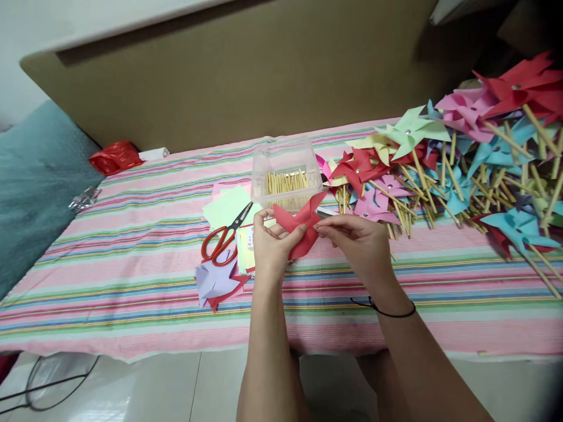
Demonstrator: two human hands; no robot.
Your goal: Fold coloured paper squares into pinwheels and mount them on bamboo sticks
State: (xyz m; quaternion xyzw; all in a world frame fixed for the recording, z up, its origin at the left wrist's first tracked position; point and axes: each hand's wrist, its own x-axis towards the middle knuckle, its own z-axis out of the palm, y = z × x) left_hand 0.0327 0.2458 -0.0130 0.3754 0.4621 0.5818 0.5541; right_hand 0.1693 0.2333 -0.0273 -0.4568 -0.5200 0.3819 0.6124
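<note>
My left hand point(275, 246) grips a red paper pinwheel point(302, 221), its thumb pressed across the folded paper near the centre. At the pinwheel's right side, the fingertips of my right hand point(352, 237) are closed in a pinch. Whatever is between them is too small to make out. No stick shows on this pinwheel. Just behind it stands a clear plastic box point(285, 153) holding many short wooden sticks point(287, 182). Scissors point(226, 234) with orange handles lie left of my left hand, on loose sheets of coloured paper point(226, 205).
Cut purple paper point(216, 280) lies at the front left of the papers. Finished pinwheels point(409, 132) on sticks are heaped along the right. A red plastic bag point(116, 157) and a white box point(153, 153) sit at the back left. Striped cloth point(132, 269) covers the surface.
</note>
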